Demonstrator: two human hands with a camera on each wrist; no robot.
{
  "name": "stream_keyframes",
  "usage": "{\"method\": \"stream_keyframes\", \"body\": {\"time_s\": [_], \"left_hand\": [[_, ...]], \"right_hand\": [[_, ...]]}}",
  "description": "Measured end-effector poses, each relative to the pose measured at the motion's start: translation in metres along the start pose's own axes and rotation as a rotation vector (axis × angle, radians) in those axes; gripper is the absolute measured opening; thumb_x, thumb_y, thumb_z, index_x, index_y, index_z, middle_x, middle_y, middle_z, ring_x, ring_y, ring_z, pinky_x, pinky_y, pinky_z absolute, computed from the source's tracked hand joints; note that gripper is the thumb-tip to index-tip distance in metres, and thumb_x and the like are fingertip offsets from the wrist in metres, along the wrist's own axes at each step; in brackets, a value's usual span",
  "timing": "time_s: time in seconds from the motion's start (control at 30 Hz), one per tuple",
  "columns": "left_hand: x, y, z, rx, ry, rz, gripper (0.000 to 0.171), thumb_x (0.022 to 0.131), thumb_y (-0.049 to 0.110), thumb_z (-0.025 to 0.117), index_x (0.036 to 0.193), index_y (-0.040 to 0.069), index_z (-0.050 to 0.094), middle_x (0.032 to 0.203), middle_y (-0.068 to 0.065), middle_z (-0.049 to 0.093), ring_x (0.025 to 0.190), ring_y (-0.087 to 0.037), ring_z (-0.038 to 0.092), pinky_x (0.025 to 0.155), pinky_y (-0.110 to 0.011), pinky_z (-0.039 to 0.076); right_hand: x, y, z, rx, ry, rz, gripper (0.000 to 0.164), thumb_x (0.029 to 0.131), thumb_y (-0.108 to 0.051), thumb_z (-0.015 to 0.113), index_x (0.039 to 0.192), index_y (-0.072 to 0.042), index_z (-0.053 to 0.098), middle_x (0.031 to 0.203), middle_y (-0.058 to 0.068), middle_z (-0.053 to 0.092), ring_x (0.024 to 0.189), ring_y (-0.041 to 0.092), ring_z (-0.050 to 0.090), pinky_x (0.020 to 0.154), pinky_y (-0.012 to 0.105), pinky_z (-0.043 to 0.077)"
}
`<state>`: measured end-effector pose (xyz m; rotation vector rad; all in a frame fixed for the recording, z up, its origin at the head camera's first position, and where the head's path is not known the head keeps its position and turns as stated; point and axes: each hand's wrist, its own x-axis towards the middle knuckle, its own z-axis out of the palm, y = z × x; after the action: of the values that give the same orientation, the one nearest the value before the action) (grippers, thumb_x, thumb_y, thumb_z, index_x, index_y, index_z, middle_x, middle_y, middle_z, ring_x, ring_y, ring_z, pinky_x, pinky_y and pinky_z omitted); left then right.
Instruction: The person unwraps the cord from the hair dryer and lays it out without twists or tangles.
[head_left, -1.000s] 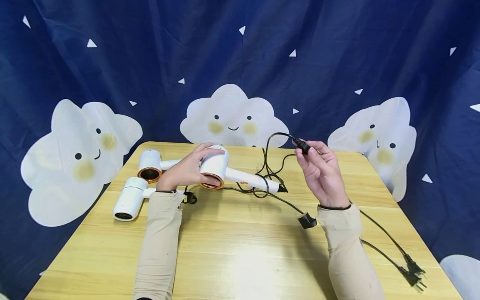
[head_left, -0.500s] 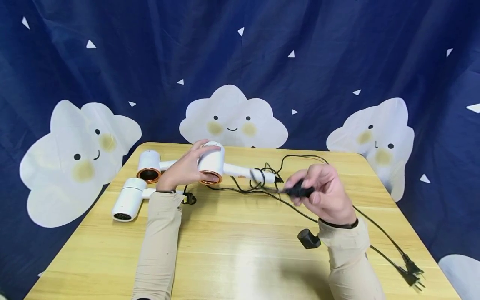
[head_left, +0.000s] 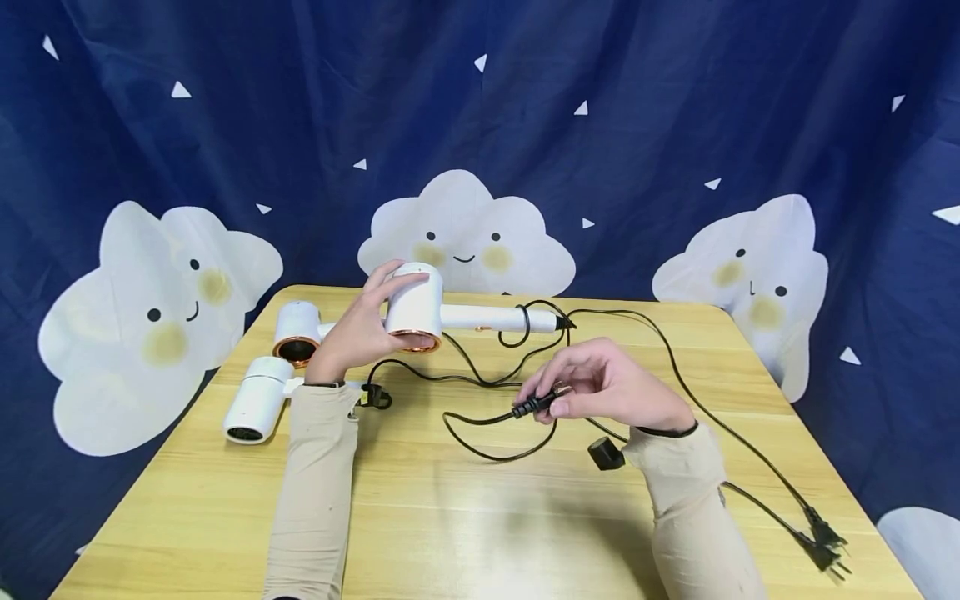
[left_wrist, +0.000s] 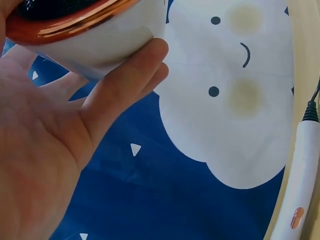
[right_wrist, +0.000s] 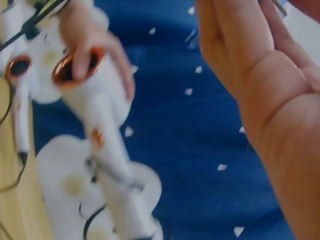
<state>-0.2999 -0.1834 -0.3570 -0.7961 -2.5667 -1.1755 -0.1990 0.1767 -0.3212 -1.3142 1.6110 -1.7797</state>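
My left hand (head_left: 358,327) grips the head of a white hair dryer (head_left: 416,302) with a copper rim, thumb at the rim and fingers over the far side. The dryer's handle points right, and a black cord (head_left: 527,321) is looped round it. In front of the handle, my right hand (head_left: 611,390) pinches a black plug (head_left: 531,406); a loop of cord hangs left from it. The left wrist view shows the dryer head (left_wrist: 117,52) close up against my fingers. The held dryer (right_wrist: 107,125) is blurred in the right wrist view, where the plug is hidden.
Two more white hair dryers lie at the table's left: one with a copper rim (head_left: 297,329), one plain (head_left: 258,400). Two black plugs (head_left: 823,542) rest near the right edge, their cords running back across the wooden table (head_left: 465,517). A patterned curtain (head_left: 637,125) hangs behind.
My right hand has come down and left with the plug, turning over on the way. The held dryer has risen slightly, and its handle now lies nearly level.
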Motion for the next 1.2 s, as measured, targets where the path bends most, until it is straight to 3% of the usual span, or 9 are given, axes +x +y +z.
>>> {"method": "stream_keyframes", "body": {"time_s": [0.13, 0.23, 0.47, 0.53, 0.67, 0.77, 0.9, 1.07, 1.2], "left_hand": [[-0.002, 0.001, -0.003, 0.006, 0.02, 0.011, 0.095, 0.064, 0.029, 0.101, 0.148, 0.029, 0.057, 0.167, -0.009, 0.028, 0.149, -0.04, 0.036, 0.112, -0.064, 0.04], [-0.003, 0.002, -0.005, 0.001, 0.029, 0.011, 0.095, 0.064, 0.03, 0.101, 0.147, 0.03, 0.057, 0.167, -0.008, 0.029, 0.147, -0.039, 0.038, 0.111, -0.064, 0.041], [-0.005, 0.007, -0.009, -0.046, 0.026, 0.014, 0.094, 0.065, 0.029, 0.101, 0.148, 0.032, 0.056, 0.168, -0.004, 0.029, 0.149, -0.036, 0.036, 0.111, -0.065, 0.04], [-0.006, 0.009, -0.011, -0.059, 0.025, 0.022, 0.095, 0.065, 0.027, 0.101, 0.148, 0.031, 0.056, 0.167, -0.003, 0.03, 0.149, -0.036, 0.036, 0.112, -0.064, 0.039], [-0.008, 0.01, -0.012, -0.116, 0.013, 0.054, 0.094, 0.065, 0.021, 0.101, 0.148, 0.026, 0.057, 0.166, -0.007, 0.031, 0.147, -0.034, 0.038, 0.102, -0.059, 0.05], [-0.009, 0.01, -0.013, -0.169, -0.008, 0.066, 0.094, 0.064, 0.015, 0.1, 0.148, 0.023, 0.057, 0.167, -0.006, 0.031, 0.146, -0.033, 0.038, 0.089, -0.056, 0.058], [-0.009, 0.011, -0.013, -0.205, -0.043, 0.058, 0.094, 0.065, 0.014, 0.1, 0.148, 0.023, 0.057, 0.167, -0.002, 0.029, 0.144, -0.031, 0.038, 0.087, -0.054, 0.059], [-0.01, 0.011, -0.015, -0.195, -0.082, 0.058, 0.094, 0.066, 0.015, 0.1, 0.149, 0.023, 0.056, 0.167, -0.003, 0.029, 0.143, -0.033, 0.04, 0.093, -0.056, 0.056], [-0.012, 0.012, -0.016, -0.155, -0.115, 0.05, 0.095, 0.065, 0.019, 0.101, 0.149, 0.025, 0.056, 0.168, -0.003, 0.029, 0.144, -0.035, 0.041, 0.105, -0.057, 0.048]], "right_hand": [[0.003, 0.013, -0.008, -0.148, 0.049, 0.161, 0.021, 0.092, 0.008, 0.07, 0.112, -0.001, 0.071, 0.119, 0.013, 0.077, 0.115, 0.025, 0.073, 0.085, 0.033, 0.062], [0.005, 0.025, -0.017, -0.196, 0.064, 0.269, 0.021, 0.094, -0.001, 0.073, 0.115, -0.002, 0.073, 0.12, 0.013, 0.076, 0.109, 0.023, 0.074, 0.087, 0.033, 0.061], [0.0, 0.057, -0.039, -0.125, 0.148, 0.373, 0.026, 0.096, -0.002, 0.07, 0.12, 0.008, 0.068, 0.118, 0.008, 0.078, 0.103, 0.018, 0.076, 0.095, 0.037, 0.06], [-0.001, 0.065, -0.043, -0.108, 0.206, 0.402, 0.027, 0.096, -0.003, 0.07, 0.12, 0.01, 0.067, 0.115, 0.006, 0.079, 0.101, 0.017, 0.076, 0.095, 0.037, 0.06], [-0.002, 0.075, -0.047, -0.044, 0.385, 0.454, 0.026, 0.095, -0.003, 0.071, 0.118, 0.009, 0.067, 0.11, 0.008, 0.079, 0.099, 0.016, 0.077, 0.097, 0.038, 0.059], [-0.001, 0.08, -0.047, 0.008, 0.502, 0.436, 0.03, 0.095, 0.001, 0.07, 0.123, 0.007, 0.065, 0.113, 0.01, 0.077, 0.105, 0.017, 0.076, 0.102, 0.039, 0.057], [0.002, 0.085, -0.047, 0.066, 0.597, 0.35, 0.036, 0.094, 0.004, 0.07, 0.129, 0.002, 0.065, 0.117, 0.008, 0.073, 0.112, 0.022, 0.072, 0.104, 0.038, 0.055], [0.005, 0.09, -0.046, 0.145, 0.743, 0.271, 0.024, 0.094, 0.006, 0.068, 0.108, -0.012, 0.075, 0.108, -0.001, 0.071, 0.104, 0.012, 0.067, 0.092, 0.024, 0.058], [0.007, 0.09, -0.047, 0.261, 0.861, 0.192, 0.023, 0.099, 0.004, 0.062, 0.101, -0.014, 0.076, 0.102, -0.004, 0.076, 0.095, 0.006, 0.072, 0.081, 0.017, 0.058]]}}
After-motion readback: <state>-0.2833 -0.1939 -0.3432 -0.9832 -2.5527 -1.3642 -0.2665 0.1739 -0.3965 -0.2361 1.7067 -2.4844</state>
